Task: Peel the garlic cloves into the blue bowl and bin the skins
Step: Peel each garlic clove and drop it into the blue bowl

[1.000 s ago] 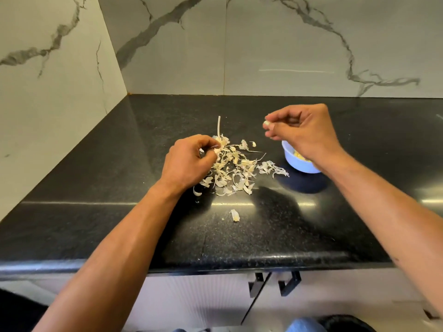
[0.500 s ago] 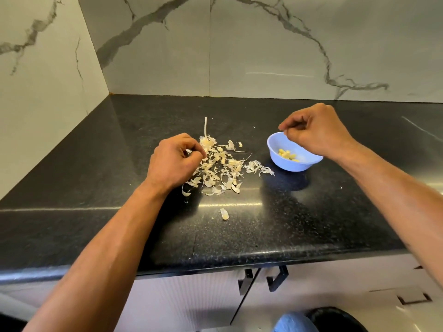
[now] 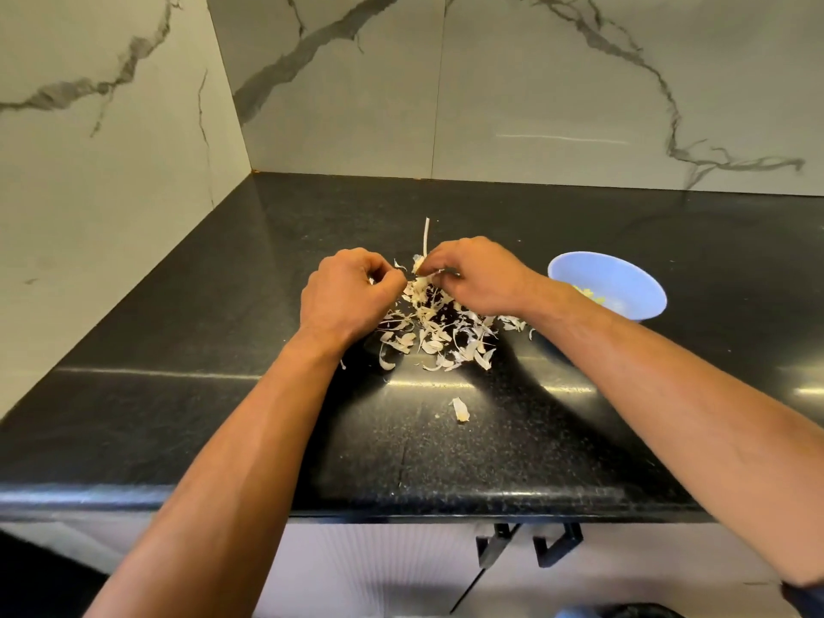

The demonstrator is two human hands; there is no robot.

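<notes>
A heap of papery garlic skins [image 3: 439,334] lies on the black counter [image 3: 223,417], with a thin dry stem [image 3: 426,236] sticking up behind it. My left hand [image 3: 348,298] is at the heap's left edge, its fingers curled round a small pale garlic piece that is mostly hidden. From the right, my right hand [image 3: 479,278] reaches over the heap, and its fingertips pinch a whitish garlic piece [image 3: 418,266] at the top. The blue bowl [image 3: 633,278] stands to the right with several peeled cloves [image 3: 588,294] inside, partly behind my right wrist.
One stray skin [image 3: 459,410] lies nearer the counter's front edge. Marble walls close the left and the back, meeting in a corner. Black cupboard handles [image 3: 530,544] hang below the counter edge. A dark round object shows at the bottom edge.
My right hand has left the bowl and moved left to the top of the skin heap, where it pinches a garlic piece. My left hand stays at the heap's left side.
</notes>
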